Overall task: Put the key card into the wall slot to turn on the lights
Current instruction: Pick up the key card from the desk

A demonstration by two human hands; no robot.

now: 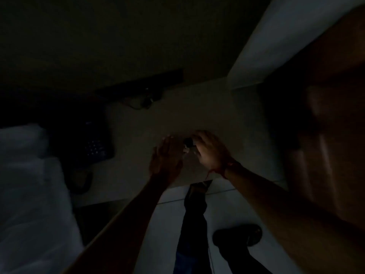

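Observation:
The room is very dark. A small dark wall slot (188, 142) sits on the pale wall (217, 115) at the centre of the head view. My right hand (211, 153) is curled against the slot's right side, faintly lit, with its fingertips on the slot. A small pale patch (186, 150) shows just below the slot; whether it is the key card is too dim to tell. My left hand (166, 155) lies flat just left of the slot, fingers straight and together, with nothing seen in it.
White bedding (29, 184) fills the left. A dark telephone (94, 149) rests beside it. A dark bar with a cable (142, 86) hangs on the wall above. A brown wooden panel (325, 135) stands close on the right. My legs and a dark shoe (237, 235) are on the pale floor.

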